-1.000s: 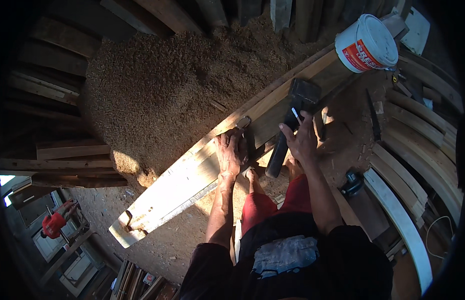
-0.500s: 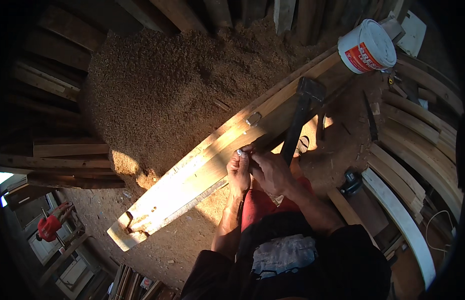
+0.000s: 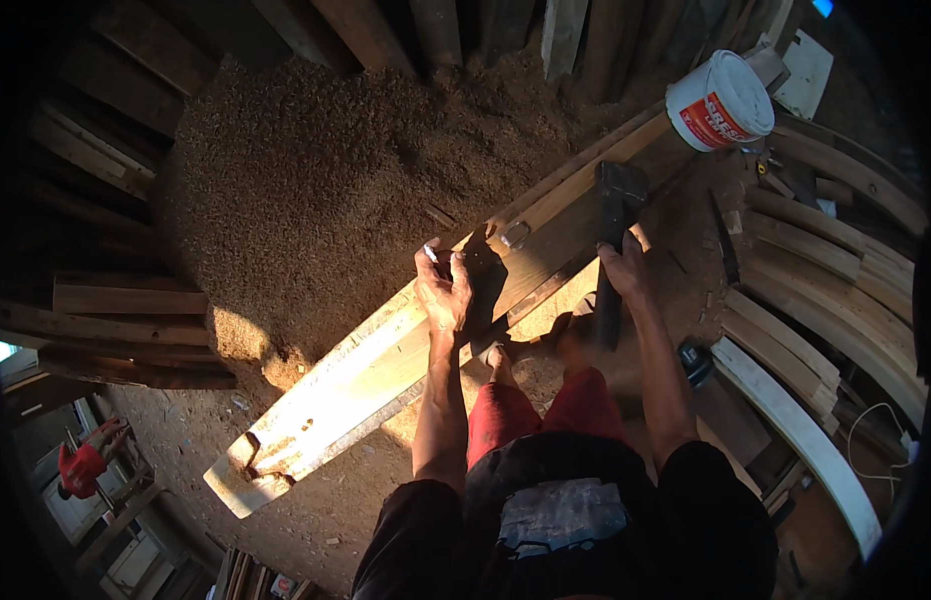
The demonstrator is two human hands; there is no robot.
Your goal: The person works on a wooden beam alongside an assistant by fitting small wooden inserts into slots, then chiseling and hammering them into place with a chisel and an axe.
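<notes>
My left hand is raised over the long wooden beam, its fingers curled with a small white stick-like piece pinched between them. A black sledgehammer leans against the right side of the beam, head up and handle pointing down toward my feet. Around its handle, below the head, my right hand is closed. On the beam between the hands lies a small shiny oblong piece, too small to name. My left hand casts a dark shadow beside it.
A heap of wood shavings lies beyond the beam. At the beam's far end stands a white bucket with a red label. Curved timbers are stacked at the right. In the distance at lower left is a person in red.
My hands were together above my lap, near the white piece. Now they are apart: the left has moved forward over the beam, and the right has taken hold of the sledgehammer's handle.
</notes>
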